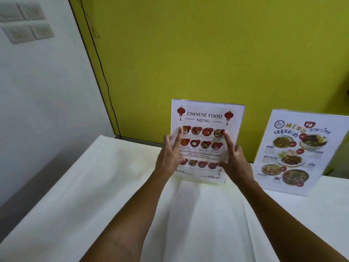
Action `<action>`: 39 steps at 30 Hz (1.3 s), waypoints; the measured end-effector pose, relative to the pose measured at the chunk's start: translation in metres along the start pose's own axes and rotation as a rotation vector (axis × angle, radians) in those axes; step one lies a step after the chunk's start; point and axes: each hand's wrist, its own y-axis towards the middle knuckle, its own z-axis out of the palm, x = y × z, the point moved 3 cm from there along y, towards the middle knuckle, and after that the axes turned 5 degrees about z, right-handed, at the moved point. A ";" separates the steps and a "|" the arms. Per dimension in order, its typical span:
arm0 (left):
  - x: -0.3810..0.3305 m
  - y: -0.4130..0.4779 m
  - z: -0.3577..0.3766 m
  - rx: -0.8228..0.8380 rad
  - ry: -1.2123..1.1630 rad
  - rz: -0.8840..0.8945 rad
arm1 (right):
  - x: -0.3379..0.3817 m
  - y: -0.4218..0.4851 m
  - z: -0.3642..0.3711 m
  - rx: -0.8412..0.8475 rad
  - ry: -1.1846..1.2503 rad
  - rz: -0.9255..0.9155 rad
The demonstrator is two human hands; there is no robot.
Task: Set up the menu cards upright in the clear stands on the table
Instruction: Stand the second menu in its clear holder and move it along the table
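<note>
Two menu cards stand upright at the far edge of the desk (117,186), which is covered in white cloth. The Chinese food menu card (206,118) sits near the centre of the view in a clear stand whose edges are barely distinguishable from the sheet. The Thai menu card (300,148) stands at about 3 o'clock from it, close by but not touching, tilted slightly back and untouched by either hand.

The left hand (170,156) holds the left edge of the Chinese card with fingers spread across its face. The right hand (234,157) holds the right edge likewise, index finger extended upward. Whether the thumbs press the back cannot be determined.

Assessment: the Thai card appears finished. The Chinese card appears seated or nearly so; final squaring and release remain. No further loose cards or vacant stands are visible.
</note>
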 end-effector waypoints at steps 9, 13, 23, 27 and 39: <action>0.126 0.018 -0.064 -0.011 0.023 -0.037 | 0.119 0.037 0.070 0.042 0.044 -0.023; 0.190 0.018 -0.082 -0.037 0.005 -0.067 | 0.171 0.047 0.112 0.067 0.038 -0.029; 0.271 0.028 -0.088 -0.034 -0.013 -0.035 | 0.222 0.058 0.176 0.041 -0.001 0.031; 0.280 0.027 -0.085 -0.020 -0.007 -0.058 | 0.223 0.061 0.185 0.045 -0.037 0.020; 0.277 0.034 -0.085 0.050 0.040 -0.100 | 0.228 0.069 0.182 0.063 0.015 0.037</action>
